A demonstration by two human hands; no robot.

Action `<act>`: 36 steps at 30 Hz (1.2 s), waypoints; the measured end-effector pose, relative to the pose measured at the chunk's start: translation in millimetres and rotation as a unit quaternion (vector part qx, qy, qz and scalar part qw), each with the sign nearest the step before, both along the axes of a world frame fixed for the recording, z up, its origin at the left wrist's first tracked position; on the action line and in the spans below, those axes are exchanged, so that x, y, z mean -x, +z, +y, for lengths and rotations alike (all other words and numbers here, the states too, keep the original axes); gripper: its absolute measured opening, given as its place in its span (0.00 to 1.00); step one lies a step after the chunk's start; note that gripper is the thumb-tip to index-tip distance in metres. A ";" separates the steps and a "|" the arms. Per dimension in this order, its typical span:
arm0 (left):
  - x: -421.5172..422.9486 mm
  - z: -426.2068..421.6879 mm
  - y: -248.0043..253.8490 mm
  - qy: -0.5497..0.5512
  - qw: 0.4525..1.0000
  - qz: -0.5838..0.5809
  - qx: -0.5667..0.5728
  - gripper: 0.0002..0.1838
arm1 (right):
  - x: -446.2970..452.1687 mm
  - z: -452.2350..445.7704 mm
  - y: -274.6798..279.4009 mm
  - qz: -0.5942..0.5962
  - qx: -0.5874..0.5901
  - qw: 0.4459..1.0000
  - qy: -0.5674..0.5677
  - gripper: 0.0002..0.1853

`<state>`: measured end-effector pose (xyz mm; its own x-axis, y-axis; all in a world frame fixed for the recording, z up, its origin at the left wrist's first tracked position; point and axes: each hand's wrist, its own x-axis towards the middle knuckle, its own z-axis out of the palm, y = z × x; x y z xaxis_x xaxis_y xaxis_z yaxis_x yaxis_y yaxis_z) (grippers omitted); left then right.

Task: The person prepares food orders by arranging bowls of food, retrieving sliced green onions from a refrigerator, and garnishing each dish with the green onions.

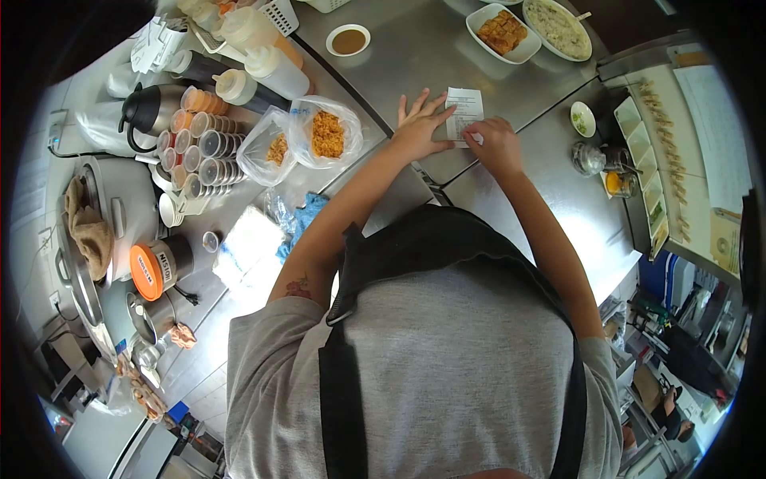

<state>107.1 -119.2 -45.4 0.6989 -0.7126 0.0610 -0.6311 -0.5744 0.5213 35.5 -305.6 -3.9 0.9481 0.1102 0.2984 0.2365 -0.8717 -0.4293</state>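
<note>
A white printed receipt (464,109) lies on the steel counter in front of me. My left hand (419,132) rests beside its left edge, fingers spread wide, the thumb near the slip's lower corner. On the other side, my right hand (499,149) is closed, its thumb and fingertips drawn together over the lower right of the paper. Whatever sits in that pinch, if anything, is too small to make out. Beyond the slip are a white dish of browned, fried-looking food (503,33) and an oval plate of pale food (557,28).
Left of my arm stand open bags of orange crumbs (327,134), stacked sauce cups (219,144), squeeze bottles (275,72) and a dark-handled jug (152,112). A saucer of brown sauce (349,40) is at the back. Rightward are a small bowl (582,119), jars (589,158) and a condiment rail (642,160).
</note>
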 end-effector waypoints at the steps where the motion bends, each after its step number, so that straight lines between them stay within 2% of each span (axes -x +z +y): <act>1: -0.3 0.1 1.5 0.000 1.000 0.001 -0.004 0.43 | -2.3 6.0 0.1 -0.021 0.006 1.000 0.005 0.03; 8: 0.1 0.8 4.2 -0.001 1.000 0.005 -0.006 0.43 | -12.7 12.2 -14.3 -0.083 0.048 0.994 0.047 0.05; 11: -0.1 1.0 3.6 -0.001 1.000 0.006 -0.004 0.43 | -1.5 -21.3 -8.8 -0.050 0.034 0.998 0.009 0.05; 13: 1.0 0.9 1.4 -0.003 1.000 0.002 -0.002 0.43 | 10.8 -50.3 -8.0 -0.026 0.092 0.995 -0.042 0.05; 15: 0.3 1.0 -0.9 -0.007 1.000 -0.012 -0.002 0.44 | 28.9 -71.8 2.8 0.010 0.090 0.992 -0.088 0.05; 17: -3.0 1.4 -10.7 -0.016 1.000 -0.017 0.019 0.45 | 46.4 -76.9 2.7 -0.017 0.131 0.979 -0.156 0.07; 19: -6.4 -1.7 14.5 0.019 0.999 0.040 0.005 0.43 | 59.2 -73.5 1.5 -0.036 0.082 0.978 -0.187 0.13; 20: -20.7 -4.9 26.2 0.020 0.986 0.135 0.100 0.40 | 64.0 -71.3 -1.3 -0.051 0.069 0.980 -0.177 0.16; 21: -48.0 -8.0 42.8 0.009 0.955 0.225 0.195 0.37 | 71.4 -68.0 -7.8 -0.046 0.041 0.982 -0.177 0.18; 24: -114.7 -18.1 189.3 -0.011 0.977 0.126 0.172 0.30 | 87.1 -49.4 -14.5 -0.044 0.022 0.977 -0.207 0.18; 25: -138.8 -27.7 224.5 0.004 0.979 -0.004 0.203 0.30 | 87.9 -43.1 0.3 -0.018 -0.018 0.973 -0.230 0.18; 26: -154.6 -33.6 274.5 0.030 0.974 -0.071 0.213 0.29 | 87.3 -39.7 14.0 -0.019 -0.069 0.969 -0.238 0.18; 27: -175.4 -40.6 319.6 0.024 0.962 -0.084 0.260 0.28 | 86.9 -39.3 16.2 -0.021 -0.077 0.966 -0.244 0.18; 28: -210.6 -51.9 348.7 0.000 0.908 -0.231 0.349 0.26 | 87.6 -40.6 15.7 -0.019 -0.083 0.964 -0.251 0.17; 29: -216.1 -56.5 403.5 -0.010 0.842 -0.383 0.381 0.23 | 87.5 -42.8 12.9 -0.016 -0.089 0.962 -0.257 0.17; 30: -225.5 -58.2 445.6 0.022 0.843 -0.350 0.408 0.18 | 87.6 -44.7 8.6 -0.029 -0.078 0.962 -0.259 0.17; 31: -246.0 -62.1 477.8 0.036 0.800 -0.405 0.442 0.15 | 88.2 -46.5 3.9 -0.040 -0.066 0.962 -0.260 0.17; 32: -248.3 -61.4 507.2 0.058 0.791 -0.419 0.442 0.12 | 87.9 -47.9 1.3 -0.047 -0.054 0.962 -0.262 0.17; 34: -267.9 -55.5 541.5 0.175 0.812 -0.418 0.368 0.13 | 87.9 -48.7 3.3 -0.042 -0.059 0.962 -0.263 0.17; 36: -311.7 -50.2 548.9 0.200 0.799 -0.457 0.336 0.16 | 89.3 -51.0 2.2 -0.034 -0.065 0.961 -0.265 0.16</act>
